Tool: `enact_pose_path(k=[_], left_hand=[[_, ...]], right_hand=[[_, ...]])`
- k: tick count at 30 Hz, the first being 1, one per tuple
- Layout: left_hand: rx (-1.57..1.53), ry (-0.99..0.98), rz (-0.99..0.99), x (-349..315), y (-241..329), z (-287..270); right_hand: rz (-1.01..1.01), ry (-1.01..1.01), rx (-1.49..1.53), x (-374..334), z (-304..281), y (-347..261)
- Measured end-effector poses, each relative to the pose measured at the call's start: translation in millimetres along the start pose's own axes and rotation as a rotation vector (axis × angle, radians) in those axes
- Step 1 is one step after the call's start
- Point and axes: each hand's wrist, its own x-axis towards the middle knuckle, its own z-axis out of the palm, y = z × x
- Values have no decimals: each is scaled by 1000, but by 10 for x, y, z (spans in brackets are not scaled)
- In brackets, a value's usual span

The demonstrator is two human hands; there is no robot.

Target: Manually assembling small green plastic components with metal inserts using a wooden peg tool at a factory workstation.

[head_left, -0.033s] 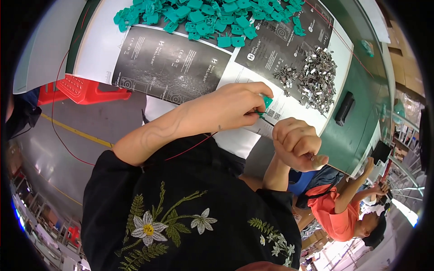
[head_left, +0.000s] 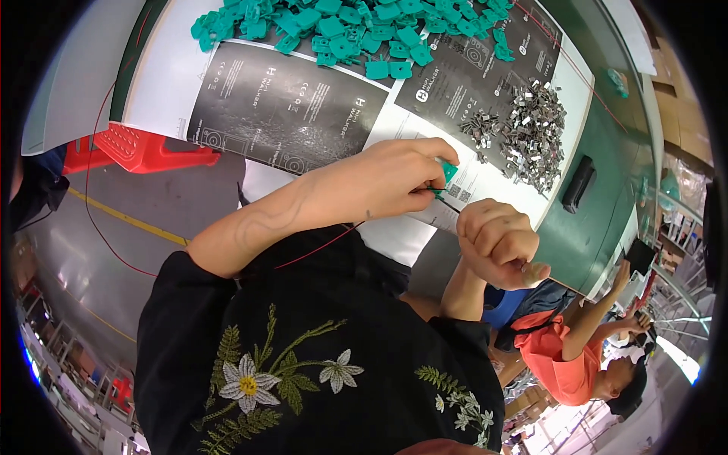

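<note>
My left hand [head_left: 394, 178] pinches a small green plastic piece [head_left: 450, 171] between thumb and fingers, just above the white printed sheet. My right hand [head_left: 499, 241] is closed in a fist around a thin dark rod-shaped tool [head_left: 449, 205]. Its shaft points left and reaches the green piece at my left fingertips. The fist hides the tool's handle, so its exact kind is unclear. Beyond my hands lies a heap of similar green plastic pieces [head_left: 341, 30]. To the right of them is a pile of small metal and dark parts [head_left: 535, 133].
Black-and-white printed sheets [head_left: 288, 106] cover the green table [head_left: 599, 227]. A black oblong object [head_left: 579, 183] lies at the table's right. A red stool [head_left: 144, 152] stands left, and a thin red wire [head_left: 102, 220] hangs there. Another person [head_left: 557, 356] in orange sits at right.
</note>
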Motion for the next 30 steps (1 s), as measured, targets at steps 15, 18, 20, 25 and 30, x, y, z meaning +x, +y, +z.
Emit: enact_pose_path(k=[15,18,20,25,30], left_hand=[[-18,-18,-23,23,-1,-25],[-29,-41,-40,39,-3,-35],[-35,-34,-38,38,-12,-32],[-56,-46,-54,40,-17,-31],[-54,-60,-76,47,5,-45]], right_hand=[[-219,54,-157,-164,147,142],[-334,137,-178,-214,189,212],[-394,247,-180,-261,185,247],[-446,429,-205,-321,291,291],[-376,349,-241,-241,255,230]])
